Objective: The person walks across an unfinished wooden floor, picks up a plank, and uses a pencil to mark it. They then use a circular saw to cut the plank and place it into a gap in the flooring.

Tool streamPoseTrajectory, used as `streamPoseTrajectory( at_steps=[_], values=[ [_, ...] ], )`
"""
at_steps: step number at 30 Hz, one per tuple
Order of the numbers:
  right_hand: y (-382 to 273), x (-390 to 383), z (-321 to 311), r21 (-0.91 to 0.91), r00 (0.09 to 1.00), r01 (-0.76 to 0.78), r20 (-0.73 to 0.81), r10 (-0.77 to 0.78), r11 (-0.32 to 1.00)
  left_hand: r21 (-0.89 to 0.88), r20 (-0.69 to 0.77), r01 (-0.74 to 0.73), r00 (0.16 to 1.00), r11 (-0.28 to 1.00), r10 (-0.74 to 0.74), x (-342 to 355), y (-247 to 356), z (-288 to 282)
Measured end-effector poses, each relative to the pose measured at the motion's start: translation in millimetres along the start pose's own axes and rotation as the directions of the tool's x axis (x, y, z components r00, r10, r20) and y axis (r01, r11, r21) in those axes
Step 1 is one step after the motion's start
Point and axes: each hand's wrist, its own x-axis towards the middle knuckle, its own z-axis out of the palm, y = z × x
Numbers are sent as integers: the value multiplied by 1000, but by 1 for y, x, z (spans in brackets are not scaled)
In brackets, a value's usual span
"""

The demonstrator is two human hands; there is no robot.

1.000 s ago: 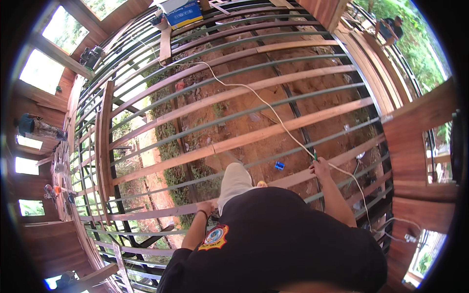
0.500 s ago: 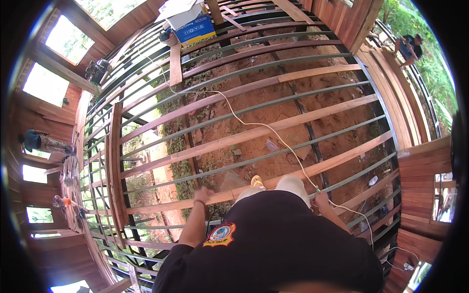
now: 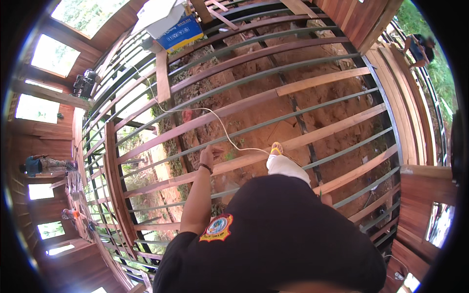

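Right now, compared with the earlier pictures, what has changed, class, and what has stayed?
The left hand has swung forward. A yellow-strapped sandal shows further forward too. The right hand, earlier on the white cable, is mostly hidden behind the black T-shirt; its grip is unclear. The blue-and-yellow cardboard box still stands ahead.

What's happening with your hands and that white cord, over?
Left hand open, looks empty. Right hand mostly hidden, grip unclear. White cord across floor beams, then lost behind sandaled foot and leg.
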Motion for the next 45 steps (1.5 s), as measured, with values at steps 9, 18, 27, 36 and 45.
streamPoseTrajectory(
  at_steps=[9, 18, 27, 36, 45],
  values=[
    [-326, 101, -111, 376, 963, 271, -108, -248, 886, 568, -159, 211, 976, 795, -146, 114, -20, 36],
    [-440, 173, -59, 393, 967, 247, -40, -252, 886, 593, 40, 368, 875, 716, -482, 203, 6, 32],
    [-622, 289, -35, 332, 998, 52, 8, -58, 942, 300, 121, 317, 923, 900, -365, 447, 222, 99],
    [-748, 358, -65, 252, 1000, -30, 17, 27, 967, 31, 3, 77, 997, 997, -77, 562, 432, 149],
    [-866, 546, -57, -503, 947, 272, 293, -135, 820, -102, -374, 515, 773, 851, -513, 615, 374, 143]
  ],
)
